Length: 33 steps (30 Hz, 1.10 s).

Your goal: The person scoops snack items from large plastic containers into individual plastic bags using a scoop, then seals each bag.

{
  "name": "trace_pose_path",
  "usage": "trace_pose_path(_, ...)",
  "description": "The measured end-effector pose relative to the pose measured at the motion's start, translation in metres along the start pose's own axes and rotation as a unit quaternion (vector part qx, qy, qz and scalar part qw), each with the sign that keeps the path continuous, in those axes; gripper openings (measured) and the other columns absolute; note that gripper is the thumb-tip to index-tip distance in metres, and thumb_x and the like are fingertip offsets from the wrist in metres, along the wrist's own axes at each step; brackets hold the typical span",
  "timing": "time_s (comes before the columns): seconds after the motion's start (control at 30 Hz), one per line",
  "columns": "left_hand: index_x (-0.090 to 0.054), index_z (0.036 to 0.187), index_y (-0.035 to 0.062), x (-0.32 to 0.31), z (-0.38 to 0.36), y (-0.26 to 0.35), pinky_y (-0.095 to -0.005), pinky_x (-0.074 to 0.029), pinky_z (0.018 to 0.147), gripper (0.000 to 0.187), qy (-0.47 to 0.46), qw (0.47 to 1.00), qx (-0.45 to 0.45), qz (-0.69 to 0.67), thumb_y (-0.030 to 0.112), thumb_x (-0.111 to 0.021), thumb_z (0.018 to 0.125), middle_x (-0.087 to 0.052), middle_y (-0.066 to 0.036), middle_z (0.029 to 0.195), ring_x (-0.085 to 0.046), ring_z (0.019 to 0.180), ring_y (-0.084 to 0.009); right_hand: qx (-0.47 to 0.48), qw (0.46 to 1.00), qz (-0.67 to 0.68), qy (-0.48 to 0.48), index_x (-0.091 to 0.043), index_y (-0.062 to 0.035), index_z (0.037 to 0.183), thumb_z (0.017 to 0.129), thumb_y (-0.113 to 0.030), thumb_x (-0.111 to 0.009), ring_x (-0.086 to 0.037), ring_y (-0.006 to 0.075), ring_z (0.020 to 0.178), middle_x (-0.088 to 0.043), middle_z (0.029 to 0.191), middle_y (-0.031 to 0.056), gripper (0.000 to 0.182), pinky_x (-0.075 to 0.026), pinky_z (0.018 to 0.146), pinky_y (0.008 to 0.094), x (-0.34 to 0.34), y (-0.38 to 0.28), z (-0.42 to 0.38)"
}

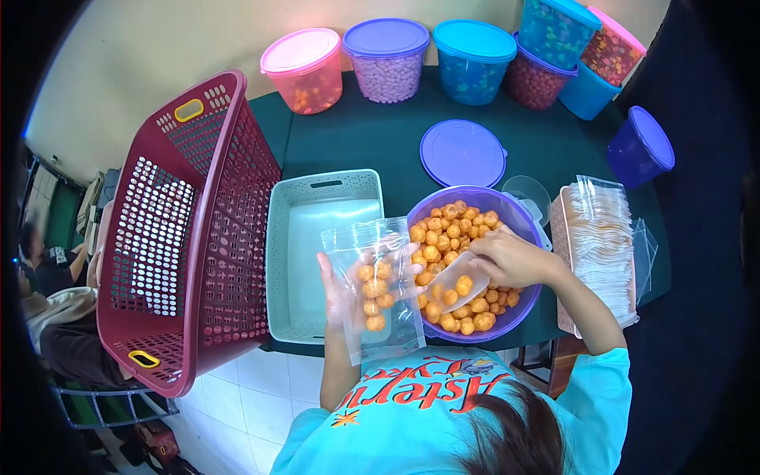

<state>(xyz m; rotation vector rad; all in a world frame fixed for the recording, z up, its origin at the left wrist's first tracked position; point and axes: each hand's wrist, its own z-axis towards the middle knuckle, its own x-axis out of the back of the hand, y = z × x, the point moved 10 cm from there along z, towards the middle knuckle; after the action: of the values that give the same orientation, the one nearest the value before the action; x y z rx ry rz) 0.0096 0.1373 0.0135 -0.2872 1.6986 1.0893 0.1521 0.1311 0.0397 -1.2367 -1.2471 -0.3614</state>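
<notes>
A clear plastic bag [375,293] with several round orange snacks inside rests on my left hand [339,289], whose fingers show spread behind and through it. My right hand [514,257] is closed on a clear scoop [459,286] that holds a few snacks. The scoop is over the purple tub [529,305], which is filled with orange snack balls [483,317]. The scoop's handle is hidden in my fingers. Left of the bag stands a pale green basket [305,253] with nothing in it.
A maroon laundry basket [218,237] stands at the left, a stack of clear bags [598,245] in a pink tray at the right. A purple lid [463,153] lies behind the tub. Lidded tubs [388,71] line the back. A seated person [59,265] is far left.
</notes>
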Motion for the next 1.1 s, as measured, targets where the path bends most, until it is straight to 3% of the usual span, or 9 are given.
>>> trace_pose_path(0.13,-0.017,0.129,-0.0038,0.001,0.000,-0.004,-0.0594,-0.037,0.082,0.100,-0.004,1.000,0.010,-0.029,0.076,-0.020,0.070,-0.027,-0.028,0.129,-0.043,0.108,-0.0404,0.020,0.996,0.086,-0.012,-0.053,-0.0007,0.076,0.080,-0.017,-0.047,-0.050,0.0288,0.071,-0.051,0.068,0.0142,0.017,-0.034,0.075,0.0390,0.005,0.010,0.001)
trace_pose_path(0.23,-0.017,0.129,-0.0050,-0.007,-0.002,0.000,-0.0585,-0.040,0.078,0.101,-0.007,1.000,0.014,0.024,0.077,-0.020,0.069,-0.028,-0.029,0.127,-0.045,0.106,-0.0393,0.069,0.992,0.082,0.065,-0.050,0.0024,0.071,0.079,-0.016,-0.048,-0.051,0.0324,0.060,-0.049,0.061,0.0188,0.020,-0.038,0.056,0.0394,0.045,-0.005,-0.004)
trace_pose_path(0.33,-0.017,0.128,-0.0064,-0.021,-0.001,0.001,-0.0585,-0.041,0.076,0.103,-0.037,0.995,0.026,0.083,0.078,-0.020,0.068,-0.029,-0.030,0.126,-0.046,0.104,-0.0393,0.044,0.995,0.029,0.079,-0.048,0.0027,0.069,0.079,-0.016,-0.049,-0.049,0.0319,0.057,-0.047,0.061,0.0195,0.021,-0.038,0.054,0.0395,0.084,-0.009,-0.009)
trace_pose_path(0.43,-0.023,0.128,-0.0044,-0.057,0.000,-0.007,-0.0487,-0.041,0.084,0.102,-0.183,0.979,0.056,-0.072,0.078,-0.016,0.068,-0.034,-0.028,0.125,-0.048,0.104,-0.0351,0.044,0.991,-0.008,0.128,-0.048,0.0026,0.069,0.079,-0.015,-0.050,-0.048,0.0314,0.056,-0.047,0.060,0.0192,0.020,-0.037,0.053,0.0386,0.128,-0.012,-0.008)
trace_pose_path(0.53,-0.023,0.128,-0.0040,-0.062,0.005,-0.027,-0.0477,-0.040,0.086,0.102,-0.114,0.985,0.128,0.036,0.078,-0.018,0.068,-0.034,-0.026,0.126,-0.046,0.106,-0.0347,0.015,0.989,-0.039,0.144,-0.049,0.0031,0.071,0.079,-0.016,-0.051,-0.047,0.0280,0.054,-0.047,0.061,0.0187,0.021,-0.037,0.051,0.0362,0.161,-0.009,-0.001)
trace_pose_path(0.67,-0.021,0.129,-0.0034,-0.081,0.016,-0.035,-0.0463,-0.039,0.087,0.102,-0.137,0.977,0.142,0.084,0.078,-0.018,0.068,-0.034,-0.024,0.126,-0.045,0.108,-0.0345,0.044,0.964,-0.145,0.217,-0.056,0.0008,0.072,0.079,-0.018,-0.050,-0.049,0.0239,0.068,-0.054,0.066,0.0126,0.021,-0.036,0.073,0.0348,0.182,-0.038,0.000)
trace_pose_path(0.77,-0.020,0.128,-0.0052,-0.081,0.023,-0.041,-0.0477,-0.042,0.083,0.105,-0.147,0.970,0.151,0.120,0.080,-0.017,0.066,-0.035,-0.026,0.124,-0.046,0.106,-0.0352,0.070,0.969,-0.216,0.103,-0.057,-0.0028,0.074,0.078,-0.012,-0.054,-0.046,0.0204,0.071,-0.053,0.066,0.0070,0.010,-0.029,0.085,0.0342,0.163,-0.080,0.010)
trace_pose_path(1.03,-0.017,0.128,-0.0084,-0.085,0.028,-0.039,-0.0494,-0.044,0.080,0.110,-0.135,0.970,0.133,0.149,0.081,-0.020,0.065,-0.034,-0.029,0.123,-0.048,0.102,-0.0360,0.136,0.928,-0.312,0.151,-0.061,-0.0062,0.076,0.075,-0.011,-0.053,-0.053,0.0182,0.082,-0.058,0.071,0.0045,0.010,-0.028,0.092,0.0385,0.166,-0.115,0.008)
trace_pose_path(1.1,-0.014,0.132,0.0011,-0.096,0.023,-0.035,-0.0437,-0.039,0.088,0.094,-0.215,0.967,0.108,0.089,0.074,-0.018,0.073,-0.035,-0.021,0.127,-0.044,0.110,-0.0312,0.135,0.904,-0.357,0.192,-0.061,-0.0077,0.076,0.073,-0.010,-0.055,-0.052,0.0173,0.084,-0.058,0.071,0.0031,0.008,-0.027,0.093,0.0390,0.175,-0.126,0.002)
